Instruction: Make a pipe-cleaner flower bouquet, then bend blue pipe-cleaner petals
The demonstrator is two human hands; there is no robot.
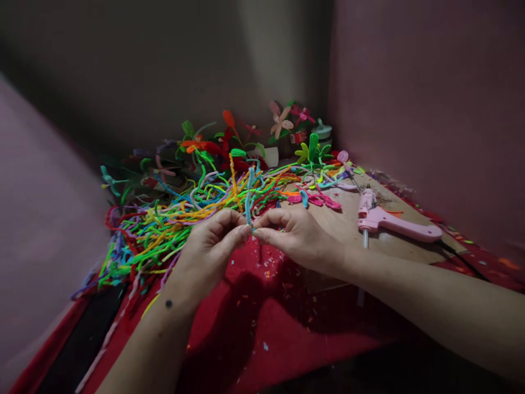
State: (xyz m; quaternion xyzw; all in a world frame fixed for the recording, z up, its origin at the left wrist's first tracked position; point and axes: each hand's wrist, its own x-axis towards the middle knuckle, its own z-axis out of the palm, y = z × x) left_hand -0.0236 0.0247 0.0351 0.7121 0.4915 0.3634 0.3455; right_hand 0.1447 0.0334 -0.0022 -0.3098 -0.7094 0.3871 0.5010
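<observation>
Head view: left hand (213, 243) and right hand (297, 235) meet fingertip to fingertip above the red cloth-covered worktop (262, 317). Both are pinched on the lower end of a light-blue fuzzy pipe cleaner (248, 200), which stands upright from the pinch. Behind it lies a loose heap of multicoloured pipe cleaners (164, 227). A pink hot-glue gun (394, 223) rests on a brown board (348, 216), just right of the right hand. Judgement: any bend or twist is best made tight at the pinch, with the thumbs close together. Hold the stem clear of the heap so stray strands do not snag, and keep the right wrist off the gun nozzle.
</observation>
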